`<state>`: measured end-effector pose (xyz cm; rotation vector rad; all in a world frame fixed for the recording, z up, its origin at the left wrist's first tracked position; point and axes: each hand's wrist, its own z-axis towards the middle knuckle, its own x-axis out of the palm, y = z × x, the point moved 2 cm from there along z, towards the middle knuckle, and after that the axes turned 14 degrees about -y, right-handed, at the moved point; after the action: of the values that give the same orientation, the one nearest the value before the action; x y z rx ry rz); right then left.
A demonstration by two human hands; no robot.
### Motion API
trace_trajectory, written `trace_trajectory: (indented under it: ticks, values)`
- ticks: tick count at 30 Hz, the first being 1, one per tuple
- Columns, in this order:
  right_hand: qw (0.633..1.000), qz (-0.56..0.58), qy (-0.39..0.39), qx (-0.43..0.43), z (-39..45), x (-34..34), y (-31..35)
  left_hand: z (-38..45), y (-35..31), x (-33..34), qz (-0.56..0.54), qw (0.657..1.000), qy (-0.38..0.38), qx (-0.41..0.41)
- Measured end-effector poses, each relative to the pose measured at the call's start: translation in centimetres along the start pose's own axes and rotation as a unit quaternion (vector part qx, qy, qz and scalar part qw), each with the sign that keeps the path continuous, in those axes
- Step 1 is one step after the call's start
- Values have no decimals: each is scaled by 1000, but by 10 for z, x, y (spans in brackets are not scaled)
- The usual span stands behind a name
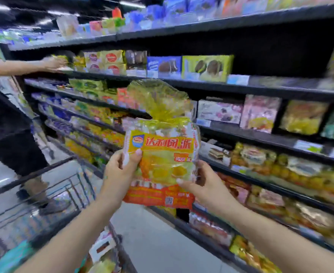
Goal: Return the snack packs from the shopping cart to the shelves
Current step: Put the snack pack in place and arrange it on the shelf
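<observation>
I hold a large yellow and orange snack pack (pixel 160 154) upright in front of the shelves (pixel 251 89), its gathered clear top pointing up. My left hand (pixel 118 172) grips its left edge with the thumb on the front. My right hand (pixel 203 186) grips its lower right corner. The shopping cart (pixel 49 196) stands at the lower left, below and left of the pack, with more packs lying in it.
Several shelf levels full of snack packs and boxes run from the left back to the right front. Another person (pixel 8 123) in dark clothes stands at the left and reaches an arm to an upper shelf. Grey floor (pixel 158 243) shows between cart and shelves.
</observation>
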<state>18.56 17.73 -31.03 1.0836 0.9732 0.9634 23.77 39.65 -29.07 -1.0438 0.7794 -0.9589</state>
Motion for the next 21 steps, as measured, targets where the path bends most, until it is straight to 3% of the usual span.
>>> trace_trajectory:
  ticks: [4,11,21]
  values:
    - [992,-64,-109,25,-30,-76,-8,-29,-4,68,-25,991,126,-20]
    - [961,-127,-242,52,-95,-213,3,-109,-46,180,-63,948,313,-17]
    - [916,-145,-367,76,-200,-393,7,-273,-132,308,-118,903,413,-8]
